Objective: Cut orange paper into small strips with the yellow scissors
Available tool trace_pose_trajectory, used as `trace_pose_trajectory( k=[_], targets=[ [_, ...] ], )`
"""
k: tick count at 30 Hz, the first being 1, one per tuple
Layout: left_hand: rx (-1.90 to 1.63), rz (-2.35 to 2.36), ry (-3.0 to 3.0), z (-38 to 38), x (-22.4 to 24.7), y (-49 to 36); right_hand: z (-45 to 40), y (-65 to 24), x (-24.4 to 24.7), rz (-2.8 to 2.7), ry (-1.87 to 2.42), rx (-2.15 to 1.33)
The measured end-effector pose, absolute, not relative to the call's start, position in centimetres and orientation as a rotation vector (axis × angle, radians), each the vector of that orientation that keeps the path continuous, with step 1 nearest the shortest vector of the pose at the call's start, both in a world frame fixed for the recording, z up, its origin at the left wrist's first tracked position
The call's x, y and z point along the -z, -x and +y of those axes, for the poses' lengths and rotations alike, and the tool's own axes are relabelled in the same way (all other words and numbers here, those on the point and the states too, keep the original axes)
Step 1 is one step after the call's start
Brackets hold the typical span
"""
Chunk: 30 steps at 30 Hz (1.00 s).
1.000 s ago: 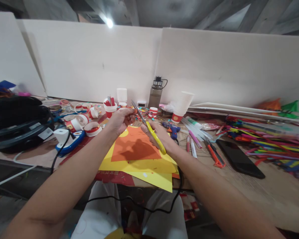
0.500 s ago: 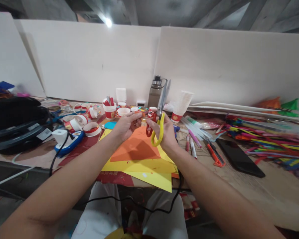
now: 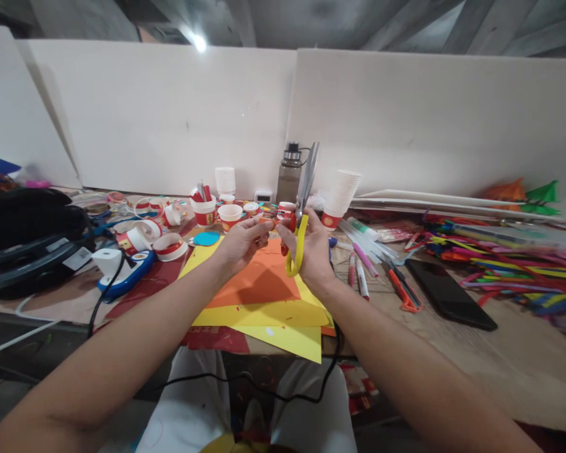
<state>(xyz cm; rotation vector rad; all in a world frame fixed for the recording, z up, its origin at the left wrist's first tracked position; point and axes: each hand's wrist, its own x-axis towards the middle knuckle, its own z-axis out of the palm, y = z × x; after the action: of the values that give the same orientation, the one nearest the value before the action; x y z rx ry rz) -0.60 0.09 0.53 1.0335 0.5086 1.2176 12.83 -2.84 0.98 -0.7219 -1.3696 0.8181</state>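
My left hand [image 3: 239, 246] pinches a small orange piece of paper [image 3: 264, 221] between thumb and fingertips. My right hand [image 3: 317, 255] grips scissors [image 3: 305, 189] by their yellow and red handles, blades pointing up and away from me. The tip of my right thumb is close to the left fingertips; whether it touches the orange piece I cannot tell. Below both hands an orange sheet [image 3: 259, 277] lies on yellow sheets [image 3: 273, 314], with small scraps scattered over them. A blue paper disc [image 3: 206, 238] rests left of the sheets.
Paper cups [image 3: 230, 215], a cup stack [image 3: 342, 195] and a bottle [image 3: 289, 179] stand at the back. To the right are markers [image 3: 362, 280], an orange-handled tool [image 3: 403, 292], a phone [image 3: 450, 294] and coloured pipe cleaners [image 3: 504, 264]. A blue-and-white power strip [image 3: 132, 277] sits left.
The scissors have turned in my right hand, so the red handle is now largely hidden behind the fingers. Both hands' fingertips have come slightly closer together. The view has shifted a little.
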Motion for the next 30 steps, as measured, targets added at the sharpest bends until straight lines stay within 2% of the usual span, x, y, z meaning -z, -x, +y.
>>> trace_pose_trajectory(
  k=[6,10,17,30],
  targets=[
    [-1.204,0.586,-1.088,0.2,-0.2,0.7,-3.1,-13.2,-1.6,-1.42,0.841,-0.798],
    [-1.23,0.759,-1.343,0.1,-0.7,1.5,-2.5,-13.7,-1.6,-1.495,0.888,-0.827],
    [-1.25,0.999,-1.718,-0.1,-1.7,2.2,-2.0,-14.1,-1.1,-1.705,1.026,-0.589],
    [-1.183,0.995,-1.864,0.5,-1.2,3.0,-1.9,-14.6,-0.9,-1.809,1.124,-0.451]
  ],
)
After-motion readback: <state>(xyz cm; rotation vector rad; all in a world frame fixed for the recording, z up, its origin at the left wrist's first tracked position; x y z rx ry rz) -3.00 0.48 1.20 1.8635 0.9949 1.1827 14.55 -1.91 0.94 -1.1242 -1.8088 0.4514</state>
